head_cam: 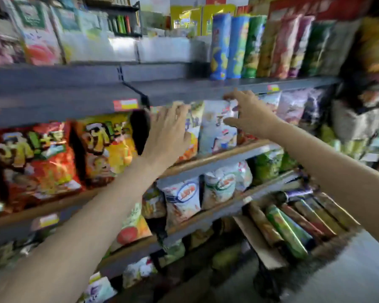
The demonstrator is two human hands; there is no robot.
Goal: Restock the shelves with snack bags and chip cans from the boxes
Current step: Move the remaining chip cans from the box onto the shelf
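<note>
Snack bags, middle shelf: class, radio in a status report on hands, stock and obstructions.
Both hands on shelf. Right hand pinching white bag; left hand pressing flat on orange bag. Chip cans waiting in box. Nothing blocking.

We see red-and-yellow price labels (125,104) stuck to a grey shelf's front edge, and pale cartons with green printing (34,29) standing at the upper left corner.
</note>
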